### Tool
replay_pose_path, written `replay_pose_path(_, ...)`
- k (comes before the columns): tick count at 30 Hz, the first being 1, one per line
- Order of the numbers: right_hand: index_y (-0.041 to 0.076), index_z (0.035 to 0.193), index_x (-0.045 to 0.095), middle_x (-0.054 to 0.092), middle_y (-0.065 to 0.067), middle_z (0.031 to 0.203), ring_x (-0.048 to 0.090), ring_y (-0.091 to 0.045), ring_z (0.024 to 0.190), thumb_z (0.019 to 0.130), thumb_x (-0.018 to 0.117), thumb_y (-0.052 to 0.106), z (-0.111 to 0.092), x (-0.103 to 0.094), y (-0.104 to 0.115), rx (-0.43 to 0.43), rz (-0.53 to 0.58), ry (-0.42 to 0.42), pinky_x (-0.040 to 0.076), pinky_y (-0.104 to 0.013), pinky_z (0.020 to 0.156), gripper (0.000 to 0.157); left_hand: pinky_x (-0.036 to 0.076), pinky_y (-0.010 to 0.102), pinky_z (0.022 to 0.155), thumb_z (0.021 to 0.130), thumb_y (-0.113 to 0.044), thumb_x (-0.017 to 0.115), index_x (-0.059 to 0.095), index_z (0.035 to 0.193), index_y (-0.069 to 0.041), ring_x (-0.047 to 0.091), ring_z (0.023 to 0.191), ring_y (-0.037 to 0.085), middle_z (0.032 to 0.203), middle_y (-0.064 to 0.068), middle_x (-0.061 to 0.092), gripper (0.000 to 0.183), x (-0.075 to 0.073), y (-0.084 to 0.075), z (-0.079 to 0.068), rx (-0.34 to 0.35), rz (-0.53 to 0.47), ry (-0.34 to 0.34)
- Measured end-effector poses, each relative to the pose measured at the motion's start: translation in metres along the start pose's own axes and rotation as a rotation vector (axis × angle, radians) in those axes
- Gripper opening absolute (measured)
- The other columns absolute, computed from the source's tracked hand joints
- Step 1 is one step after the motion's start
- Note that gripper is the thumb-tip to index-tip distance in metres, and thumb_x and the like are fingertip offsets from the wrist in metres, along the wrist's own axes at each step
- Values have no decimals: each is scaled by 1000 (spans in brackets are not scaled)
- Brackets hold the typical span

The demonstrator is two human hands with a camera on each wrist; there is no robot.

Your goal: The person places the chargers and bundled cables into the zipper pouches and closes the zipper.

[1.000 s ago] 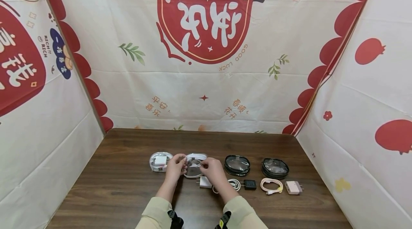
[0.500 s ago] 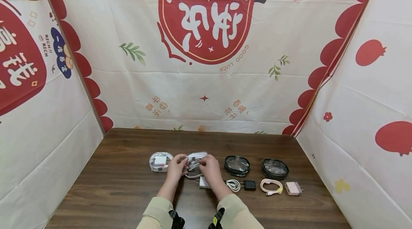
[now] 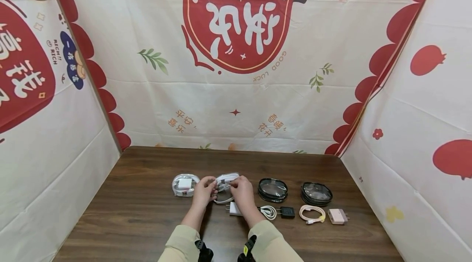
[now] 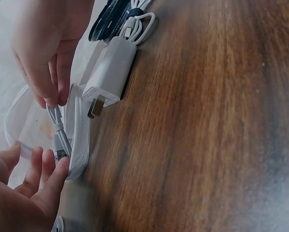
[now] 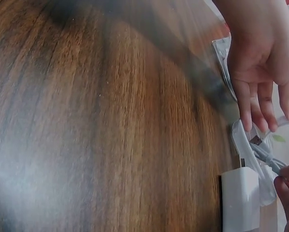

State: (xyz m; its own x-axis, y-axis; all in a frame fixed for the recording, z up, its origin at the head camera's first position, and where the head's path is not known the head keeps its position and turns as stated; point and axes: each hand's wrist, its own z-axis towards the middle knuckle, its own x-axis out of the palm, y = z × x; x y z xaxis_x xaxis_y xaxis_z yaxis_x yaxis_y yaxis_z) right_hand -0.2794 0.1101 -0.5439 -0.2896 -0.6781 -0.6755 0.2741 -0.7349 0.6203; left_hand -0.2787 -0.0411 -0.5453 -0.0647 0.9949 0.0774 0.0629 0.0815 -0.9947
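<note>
A clear pouch with white trim (image 3: pixel 221 202) stands open between the hands. My left hand (image 3: pixel 203 193) holds its edge; in the left wrist view the thumb (image 4: pixel 11 153) is at the raised lid, the fingers near the opposite rim. My right hand (image 3: pixel 242 195) pinches one end of a bundled light cable (image 4: pixel 61 133), its plug end pointing down at the pouch opening near the left fingertips. A white power adapter (image 4: pixel 110 70) with metal prongs lies just beside the pouch, partly behind the right forearm in the head view.
Left of the hands lies another clear pouch (image 3: pixel 178 188) with a white adapter (image 3: pixel 184 184) in it. To the right are two black-trimmed pouches (image 3: pixel 273 189), a white coiled cable (image 3: pixel 268 212), a black adapter (image 3: pixel 287 212), a pinkish cable (image 3: pixel 312 214) and a pale adapter (image 3: pixel 337 216).
The right forearm has swung slightly left, and the bundled cable has shifted at the pouch opening. The pouch's lid side tilts up more. The left hand has hardly moved.
</note>
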Motion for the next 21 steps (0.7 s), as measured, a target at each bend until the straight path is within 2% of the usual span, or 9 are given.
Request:
replay_pose_path(4, 1, 79, 76, 55, -2, 74, 56, -21, 69, 72, 75, -6, 1, 3, 3, 7, -23, -35, 48, -33, 63, 10, 57, 36, 56, 95, -1, 59, 60, 107, 8, 62, 64, 19, 78, 12, 61, 15, 1, -2, -1, -2, 35, -12)
replay_pose_path(5, 1, 78, 76, 54, -2, 73, 56, -22, 68, 71, 74, -6, 1, 4, 3, 9, -31, -42, 48, -34, 62, 10, 57, 34, 56, 94, -2, 60, 61, 107, 7, 62, 64, 18, 79, 13, 61, 15, 1, 2, 2, -2, 36, -18)
replay_pose_path(11, 2, 72, 74, 56, -3, 70, 56, -23, 65, 65, 70, -8, 0, 7, 2, 27, -42, -68, 47, -36, 61, 13, 57, 36, 57, 95, -2, 60, 60, 108, 8, 61, 65, 18, 81, 16, 61, 16, 3, 4, 2, -6, 20, -13)
replay_pose_path(16, 1, 77, 74, 58, -3, 69, 56, -20, 65, 65, 67, -8, -1, 4, 1, 76, -31, -7, 47, -33, 59, 17, 58, 37, 58, 95, -2, 59, 61, 109, 6, 62, 65, 18, 85, 18, 63, 16, 4, 3, 1, -13, 21, -23)
replay_pose_path(21, -1, 87, 75, 67, -5, 74, 61, -20, 70, 67, 66, -7, -1, 1, 2, 130, -8, 76, 50, -33, 62, 22, 57, 34, 57, 95, -2, 59, 62, 108, 5, 62, 65, 18, 81, 12, 62, 15, 4, 4, 3, -17, 24, -34)
